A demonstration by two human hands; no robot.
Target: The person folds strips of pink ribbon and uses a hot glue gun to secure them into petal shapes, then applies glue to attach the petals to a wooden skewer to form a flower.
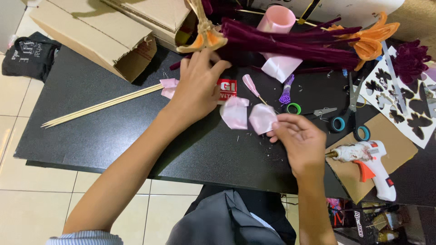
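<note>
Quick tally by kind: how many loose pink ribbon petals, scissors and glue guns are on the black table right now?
Pink satin ribbon petals: 3, the second in the right hand
Scissors with blue handles: 1
White hot-glue gun with orange trigger: 1
Total: 5

Two pale pink satin ribbon petals sit mid-frame above the black table (113, 131). The right petal (262, 119), rounded and folded, is pinched at its lower edge; the left petal (235, 113) lies flat just beside it, touching.
</note>
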